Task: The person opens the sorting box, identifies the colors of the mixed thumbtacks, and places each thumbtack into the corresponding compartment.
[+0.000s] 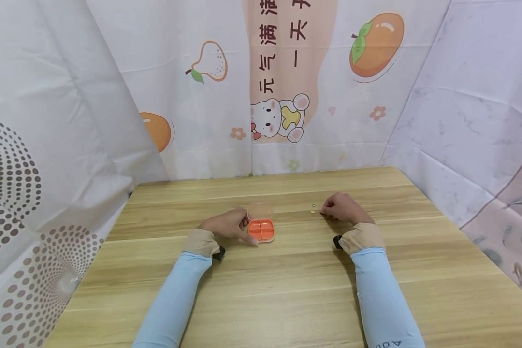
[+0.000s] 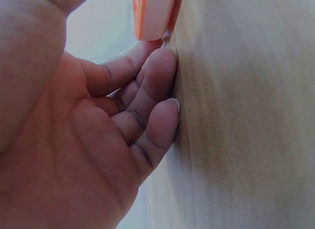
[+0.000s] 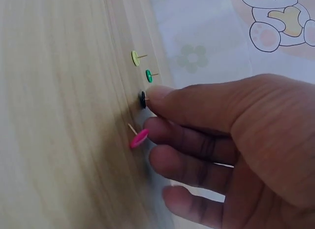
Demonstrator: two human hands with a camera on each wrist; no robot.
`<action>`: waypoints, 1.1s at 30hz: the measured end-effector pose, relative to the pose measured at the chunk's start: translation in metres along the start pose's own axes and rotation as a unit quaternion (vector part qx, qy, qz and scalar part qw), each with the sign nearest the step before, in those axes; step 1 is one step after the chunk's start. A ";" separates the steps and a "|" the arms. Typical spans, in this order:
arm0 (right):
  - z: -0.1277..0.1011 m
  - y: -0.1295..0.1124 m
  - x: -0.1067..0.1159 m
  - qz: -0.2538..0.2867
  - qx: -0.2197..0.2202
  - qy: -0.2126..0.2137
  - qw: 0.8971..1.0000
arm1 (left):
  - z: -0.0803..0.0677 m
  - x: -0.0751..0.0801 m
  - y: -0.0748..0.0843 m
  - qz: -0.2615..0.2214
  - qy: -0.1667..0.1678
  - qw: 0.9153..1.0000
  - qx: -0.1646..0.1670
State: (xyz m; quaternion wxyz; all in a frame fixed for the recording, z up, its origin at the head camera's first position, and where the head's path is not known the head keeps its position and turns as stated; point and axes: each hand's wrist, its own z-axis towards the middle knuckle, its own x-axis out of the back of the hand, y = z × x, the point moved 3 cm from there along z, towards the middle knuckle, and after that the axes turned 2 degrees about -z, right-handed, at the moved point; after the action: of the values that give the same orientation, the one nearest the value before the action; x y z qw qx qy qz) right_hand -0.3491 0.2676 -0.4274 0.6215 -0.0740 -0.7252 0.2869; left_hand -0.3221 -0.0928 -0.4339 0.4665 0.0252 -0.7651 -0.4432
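Note:
A small orange box [image 1: 267, 231] with four compartments has its clear lid [image 1: 259, 210] tipped back. My left hand [image 1: 229, 225] holds its left side, thumb at the front corner; the left wrist view shows curled fingers [image 2: 155, 74] right by the orange corner [image 2: 152, 17]. My right hand [image 1: 341, 208] is low over the table, thumb tip at the pin of a black thumbtack [image 3: 142, 100]. The index finger is hidden behind the thumb. Beside the lower fingers a pink thumbtack [image 3: 139, 139] lies tilted. Farther along are a green thumbtack [image 3: 148, 76] and a yellow thumbtack [image 3: 135, 58], pins up.
The wooden table [image 1: 278, 290] reaches back to a printed white curtain [image 1: 226, 106]. More curtain hangs at the left and right sides. Each wrist has a dark camera piece [image 1: 219, 253] strapped under it.

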 end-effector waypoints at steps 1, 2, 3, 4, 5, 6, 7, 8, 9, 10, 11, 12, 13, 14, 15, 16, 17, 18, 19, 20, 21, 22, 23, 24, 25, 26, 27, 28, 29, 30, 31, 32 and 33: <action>0.000 0.000 0.000 0.002 -0.001 0.002 1.000 | 0.000 0.000 0.000 0.000 0.000 1.000 0.000; 0.000 0.001 0.000 0.005 -0.004 0.006 1.000 | 0.000 0.000 0.000 -0.001 0.000 1.000 0.000; -0.001 0.001 0.000 0.012 -0.011 0.012 1.000 | 0.000 0.000 0.000 -0.001 0.000 1.000 0.001; -0.001 0.002 0.000 0.023 -0.021 0.021 0.999 | 0.001 0.000 0.000 0.001 0.000 1.000 0.002; -0.002 0.003 0.001 0.044 -0.035 0.030 0.998 | 0.001 0.000 0.000 0.002 -0.001 1.000 0.003; -0.003 0.004 0.001 0.078 -0.056 0.039 0.995 | 0.001 0.000 0.000 0.002 -0.001 1.000 0.003; -0.004 0.005 0.002 0.122 -0.077 0.047 0.988 | 0.001 0.000 0.000 0.002 -0.003 1.000 0.003; -0.005 0.006 0.002 0.177 -0.094 0.051 0.978 | 0.001 0.000 0.000 0.001 -0.003 1.000 0.003; -0.006 0.006 0.002 0.242 -0.109 0.052 0.963 | 0.001 0.000 0.000 0.000 -0.004 1.000 0.002; -0.006 0.007 0.001 0.314 -0.121 0.050 0.940 | 0.002 0.000 0.000 0.001 -0.004 1.000 0.002; -0.006 0.007 0.000 0.388 -0.127 0.041 0.912 | 0.002 0.000 0.001 -0.001 -0.003 1.000 0.002; -0.005 0.007 -0.001 0.462 -0.129 0.025 0.877 | 0.001 0.000 0.001 -0.002 -0.002 1.000 0.002; -0.004 0.006 -0.002 0.530 -0.124 0.002 0.839 | 0.001 0.000 0.000 -0.001 -0.001 1.000 0.004; -0.003 0.006 -0.003 0.596 -0.116 -0.025 0.794 | 0.001 0.000 0.000 -0.002 0.000 1.000 0.004; -0.002 0.006 -0.004 0.657 -0.103 -0.056 0.745 | 0.001 0.000 0.000 -0.003 0.001 1.000 0.006; -0.002 0.005 -0.005 0.707 -0.086 -0.093 0.696 | 0.000 0.000 0.000 -0.002 0.001 1.000 0.007; -0.001 0.004 -0.005 0.746 -0.066 -0.136 0.649 | 0.000 0.000 0.001 -0.004 0.001 1.000 0.007; -0.001 0.004 -0.005 0.777 -0.045 -0.178 0.602 | 0.000 0.000 0.001 -0.004 0.001 1.000 0.007; -0.001 0.004 -0.006 0.798 -0.025 -0.219 0.561 | -0.001 0.001 0.001 -0.005 0.001 1.000 0.008; 0.000 0.004 -0.006 0.811 -0.006 -0.257 0.525 | -0.001 0.001 0.001 -0.006 0.001 1.000 0.007; 0.000 0.004 -0.006 0.819 0.012 -0.290 0.496 | -0.001 0.001 0.001 -0.006 0.001 1.000 0.007; 0.000 0.004 -0.006 0.823 0.025 -0.313 0.473 | -0.001 0.001 0.001 -0.006 0.001 1.000 0.007; 0.001 0.004 -0.006 0.827 0.035 -0.331 0.454 | -0.001 0.001 0.001 -0.007 0.002 1.000 0.007; 0.002 0.004 -0.006 0.830 0.042 -0.343 0.437 | -0.001 0.001 0.001 -0.007 0.003 1.000 0.008; 0.002 0.004 -0.006 0.834 0.043 -0.351 0.423 | -0.001 0.001 0.001 -0.006 0.004 1.000 0.009; 0.002 0.004 -0.006 0.837 0.046 -0.356 0.414 | -0.001 0.001 0.001 -0.007 0.004 1.000 0.010; 0.002 0.004 -0.005 0.840 0.047 -0.358 0.405 | -0.001 0.001 0.001 -0.007 0.003 1.000 0.010; 0.002 0.005 -0.005 0.843 0.046 -0.359 0.398 | -0.001 0.001 0.001 -0.006 0.002 1.000 0.012; 0.001 0.005 -0.005 0.845 0.046 -0.361 0.393 | -0.001 0.001 0.001 -0.005 0.001 1.000 0.012; 0.000 0.005 -0.005 0.845 0.046 -0.363 0.389 | -0.001 0.001 0.001 -0.004 0.001 1.000 0.013; 0.000 0.004 -0.005 0.846 0.045 -0.362 0.388 | -0.001 0.001 0.001 -0.002 0.000 1.000 0.014; 0.000 0.004 -0.005 0.847 0.047 -0.360 0.388 | -0.001 0.001 0.001 -0.003 -0.002 1.000 0.014; -0.001 0.003 -0.005 0.850 0.047 -0.359 0.384 | -0.001 0.001 0.001 -0.001 -0.003 1.000 0.014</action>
State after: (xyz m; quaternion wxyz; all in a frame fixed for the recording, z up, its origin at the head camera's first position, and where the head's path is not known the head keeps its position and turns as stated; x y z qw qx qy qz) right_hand -0.3481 0.2685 -0.4331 -0.2620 -0.5126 -0.4251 0.6984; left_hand -0.3216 -0.0938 -0.4325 0.4637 0.0313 -0.7723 -0.4331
